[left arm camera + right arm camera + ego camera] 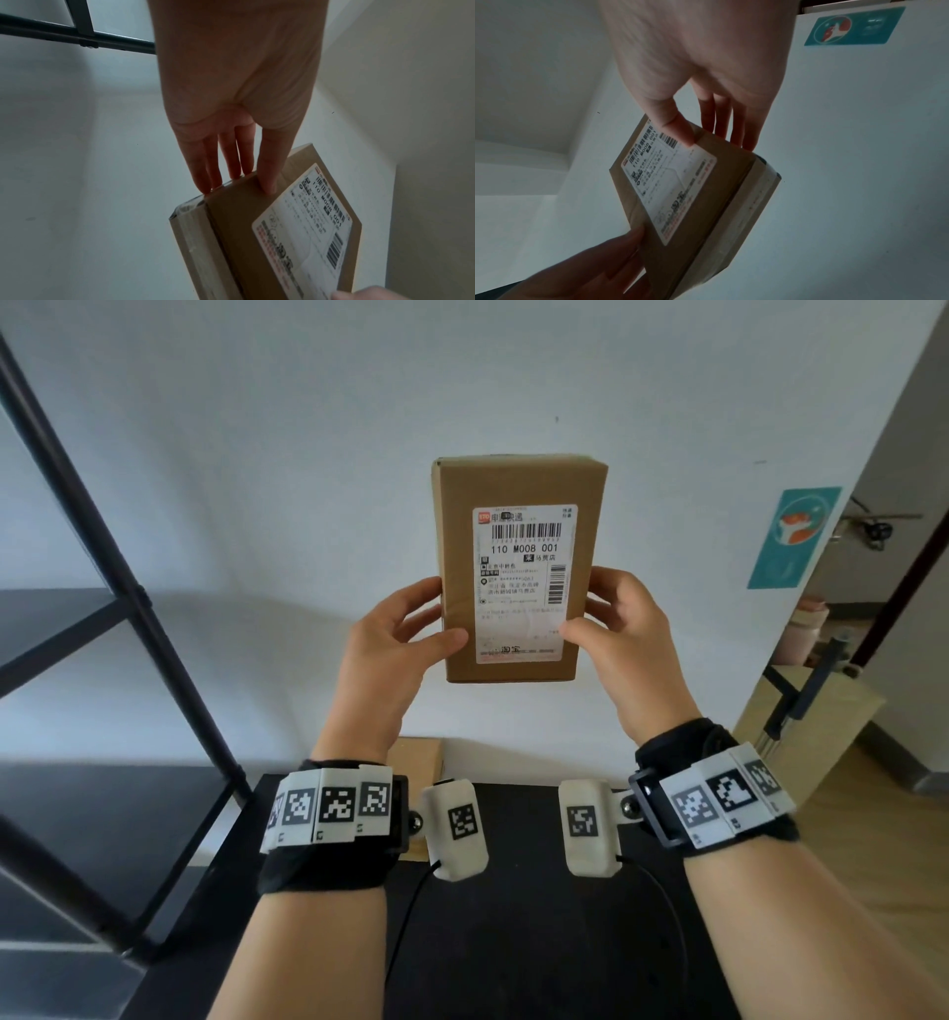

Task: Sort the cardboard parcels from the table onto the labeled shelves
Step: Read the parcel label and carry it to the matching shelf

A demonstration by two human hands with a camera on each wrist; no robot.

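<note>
A flat brown cardboard parcel [516,490] is held up in front of the white wall, its white shipping label [521,588] facing me and reading 110 M008 001. My left hand [395,634] grips its lower left edge, thumb on the front and fingers behind. On the lower right edge my right hand [613,629] holds it the same way. The left wrist view has the parcel [231,223] below the fingers [205,172]. The right wrist view shows the thumb [680,130] pressed on the label of the parcel [634,207]. A second cardboard parcel [418,757] lies on the black table [513,916] below.
A black metal shelf rack [128,608] stands at the left with dark boards. A teal poster [793,536] hangs on the wall at the right, beside a doorway. A wooden surface [801,726] lies at the right, with wooden floor beyond.
</note>
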